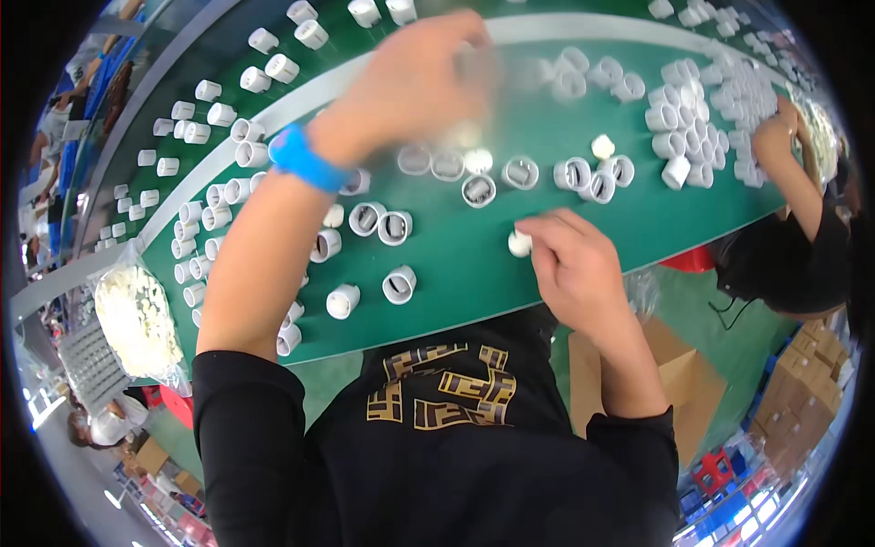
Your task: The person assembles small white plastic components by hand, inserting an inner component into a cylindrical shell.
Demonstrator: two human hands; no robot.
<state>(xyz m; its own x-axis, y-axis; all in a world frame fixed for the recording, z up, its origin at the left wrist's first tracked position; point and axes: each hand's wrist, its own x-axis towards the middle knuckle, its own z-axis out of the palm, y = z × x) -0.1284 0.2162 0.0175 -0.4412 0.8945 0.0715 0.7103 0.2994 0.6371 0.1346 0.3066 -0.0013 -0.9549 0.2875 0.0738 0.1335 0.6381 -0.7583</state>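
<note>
Across the green tabletop (465,264), white cups stand singly and in clumps, with a clear bag of pale pieces (138,319) at the left end. Your left arm stretches over to the far side, a blue wristband (308,159) at its wrist and the palm turned down; the left hand (419,73) is too blurred to tell how far it is open or what it holds. Your right hand (579,264) sits low over the near side, wrist bent inward, thumb and forefinger drawn together on a small white piece (519,242). Whether that piece is lifted clear, you cannot tell from this angle. The nearest open cup (399,285) looks like stiff, smooth plastic, light enough to slide or tip when nudged; grip it around its side wall. The white piece seems lighter still and perhaps soft, so pinch it gently by its sides.
</note>
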